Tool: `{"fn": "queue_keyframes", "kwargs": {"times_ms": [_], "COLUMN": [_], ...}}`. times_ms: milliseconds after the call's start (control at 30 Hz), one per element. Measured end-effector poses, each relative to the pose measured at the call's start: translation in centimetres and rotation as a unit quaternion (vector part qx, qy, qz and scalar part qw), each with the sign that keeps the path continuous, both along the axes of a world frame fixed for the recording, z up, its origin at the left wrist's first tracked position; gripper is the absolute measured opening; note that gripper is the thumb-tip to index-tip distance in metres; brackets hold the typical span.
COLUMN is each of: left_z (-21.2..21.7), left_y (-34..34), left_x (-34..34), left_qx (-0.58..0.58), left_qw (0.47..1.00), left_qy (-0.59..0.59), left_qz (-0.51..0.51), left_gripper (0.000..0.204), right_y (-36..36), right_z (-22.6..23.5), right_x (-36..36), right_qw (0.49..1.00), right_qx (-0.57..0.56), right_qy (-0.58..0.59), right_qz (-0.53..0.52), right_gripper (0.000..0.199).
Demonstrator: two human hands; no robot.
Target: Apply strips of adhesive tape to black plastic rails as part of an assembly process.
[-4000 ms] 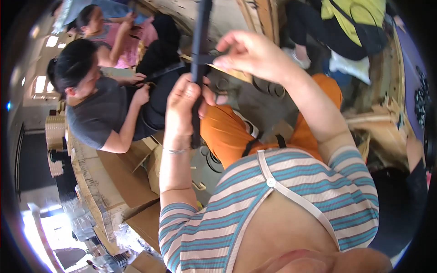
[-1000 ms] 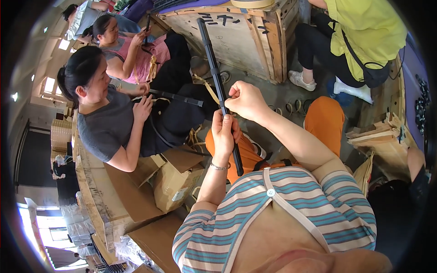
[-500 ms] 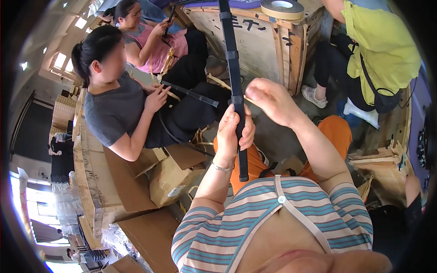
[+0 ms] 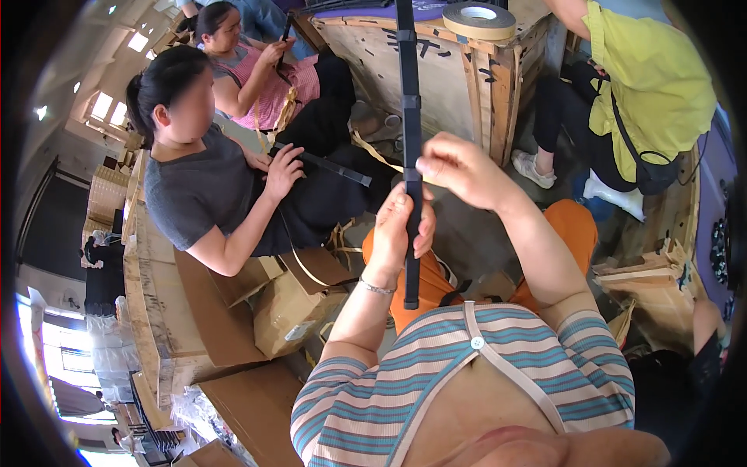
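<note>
A wooden crate [image 4: 451, 92] at the upper centre is carrying a broad roll of tape [image 4: 484, 29] flat on its top near the right corner, while a purple sheet [image 4: 424, 11] is lying to the left of that roll, just beside it. Over at the right edge, a long wooden bench-like structure [image 4: 671, 224] is supporting another purple sheet [image 4: 711, 167], on which a cluster of small black pieces [image 4: 720, 245] is resting, too blurred to identify. Below, the grey floor [image 4: 486, 237] is bearing a co-worker's white shoe [image 4: 534, 169] near the crate's lower right corner.
</note>
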State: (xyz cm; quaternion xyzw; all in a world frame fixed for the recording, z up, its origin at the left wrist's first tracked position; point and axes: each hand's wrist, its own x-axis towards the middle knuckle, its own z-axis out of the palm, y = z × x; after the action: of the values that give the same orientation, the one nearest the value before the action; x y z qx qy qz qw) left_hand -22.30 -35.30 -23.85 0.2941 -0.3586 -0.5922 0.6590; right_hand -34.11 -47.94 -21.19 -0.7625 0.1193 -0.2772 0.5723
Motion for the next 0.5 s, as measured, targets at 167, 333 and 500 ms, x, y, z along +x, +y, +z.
{"fn": "queue_keyframes", "kwargs": {"times_ms": [167,333,500], "left_z": [-0.4,-0.1,0.7], "left_y": [0.2,-0.9,-1.7], "left_x": [0.7,-0.4,-1.7], "left_qx": [-0.024,-0.011,0.002], "left_qw": [0.992,0.966,0.939], "left_qy": [-0.061,-0.122,-0.204], "left_qz": [0.105,0.228,0.276], "left_gripper": [0.018,0.026,0.026], "right_y": [-1.1,0.0,0.9], "right_z": [0.5,0.3,0.4], "right_x": [-1.8,-1.9,-1.9], "right_qw": [0.981,0.961,0.979], "right_qx": [0.157,0.208,0.119], "right_qy": [-0.094,-0.156,-0.156], "right_qz": [0.064,0.094,0.059], "right_gripper": [0.044,0.050,0.055]}}
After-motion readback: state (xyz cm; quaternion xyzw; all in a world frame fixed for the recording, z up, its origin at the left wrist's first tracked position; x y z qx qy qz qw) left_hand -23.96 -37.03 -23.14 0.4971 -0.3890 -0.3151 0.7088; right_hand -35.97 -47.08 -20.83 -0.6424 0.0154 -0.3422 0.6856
